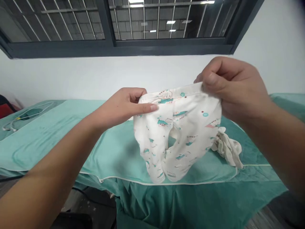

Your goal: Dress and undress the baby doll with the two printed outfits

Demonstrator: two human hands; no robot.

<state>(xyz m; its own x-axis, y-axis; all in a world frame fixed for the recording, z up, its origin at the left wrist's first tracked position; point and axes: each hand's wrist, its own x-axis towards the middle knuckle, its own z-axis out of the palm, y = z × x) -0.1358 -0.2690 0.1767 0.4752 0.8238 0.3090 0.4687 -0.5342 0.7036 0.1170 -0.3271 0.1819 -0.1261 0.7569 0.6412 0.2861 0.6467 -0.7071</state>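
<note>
A small pair of white baby pants (188, 127) with a teal and pink print hangs upright between my hands, legs down, above a green-covered bed. My left hand (133, 103) pinches the waistband's left end, thumb in front and fingers behind the cloth. At the waistband's right end, my right hand (228, 84) grips the fabric between thumb and curled fingers. An open gap shows at the crotch, with green behind it. Behind the pants on the right lies a crumpled off-white cloth (227, 148), partly covered by them.
The light green cover (114, 140) has white piping and drapes over the front edge. A white cable (14, 124) lies at the far left, near a red and black item (6, 108). Behind stand a white wall (95, 74) and a barred window (157, 22). Dark cords hang below.
</note>
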